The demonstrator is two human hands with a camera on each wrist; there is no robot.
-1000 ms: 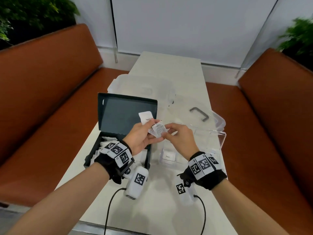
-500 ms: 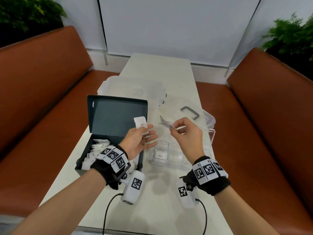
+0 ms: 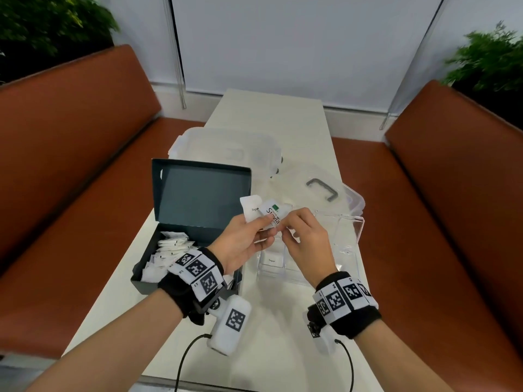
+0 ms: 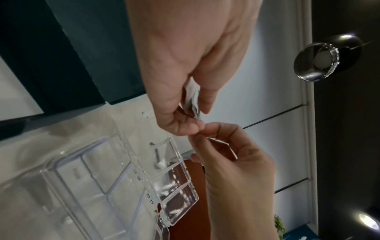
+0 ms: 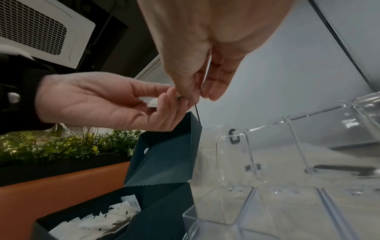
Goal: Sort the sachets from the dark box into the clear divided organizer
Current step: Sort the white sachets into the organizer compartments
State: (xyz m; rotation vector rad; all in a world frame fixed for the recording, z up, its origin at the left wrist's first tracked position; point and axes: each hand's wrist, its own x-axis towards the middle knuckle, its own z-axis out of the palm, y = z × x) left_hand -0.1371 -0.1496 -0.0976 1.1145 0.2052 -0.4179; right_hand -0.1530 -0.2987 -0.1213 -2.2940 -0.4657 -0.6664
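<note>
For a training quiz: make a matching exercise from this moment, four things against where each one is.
Things
1. Stevia sachet
2. Sugar sachet
3. Loose white sachets
4. Grey handle

Places
A. in a near compartment of the clear organizer
B. heaped in the dark box
C. on a clear lid behind the organizer
D. pinched between the left hand and right hand

Pairs: 1-D, 2-A, 3-B, 4-C
</note>
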